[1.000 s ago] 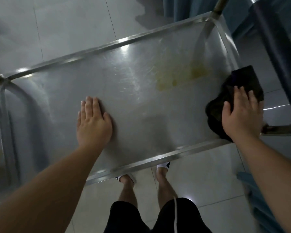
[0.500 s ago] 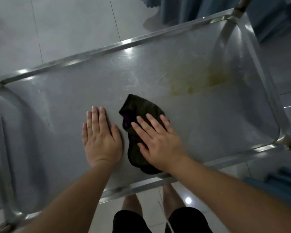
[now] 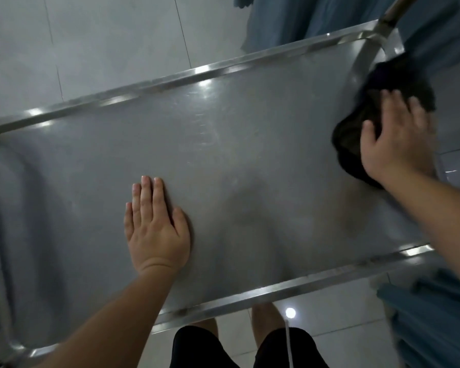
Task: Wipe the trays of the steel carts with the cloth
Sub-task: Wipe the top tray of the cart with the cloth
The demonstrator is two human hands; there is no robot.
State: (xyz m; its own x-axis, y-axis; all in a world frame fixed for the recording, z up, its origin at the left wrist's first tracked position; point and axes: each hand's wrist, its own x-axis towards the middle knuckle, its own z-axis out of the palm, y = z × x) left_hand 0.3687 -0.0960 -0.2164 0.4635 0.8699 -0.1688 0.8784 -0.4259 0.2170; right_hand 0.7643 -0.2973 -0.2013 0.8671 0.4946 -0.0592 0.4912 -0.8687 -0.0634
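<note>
The steel cart's top tray [image 3: 250, 160] fills the view, a long shiny pan with a raised rim. My left hand [image 3: 157, 229] lies flat on the tray surface left of the middle, palm down, fingers together, holding nothing. My right hand [image 3: 398, 139] presses a dark cloth [image 3: 356, 134] onto the tray's far right end, fingers spread over it. The cloth is bunched and reaches up against the right rim. No stain shows on the tray's middle.
An upright steel post [image 3: 391, 14] rises at the tray's far right corner. Blue fabric [image 3: 316, 17] hangs beyond the far rim, and a blue object [image 3: 436, 314] sits low at the right. Pale floor tiles [image 3: 91, 43] surround the cart. My legs [image 3: 250, 346] stand at the near rim.
My right hand has swept the cloth from the tray's middle, beside my left hand, out to the far right end. The yellowish stain seen earlier is no longer visible. My left hand stays put.
</note>
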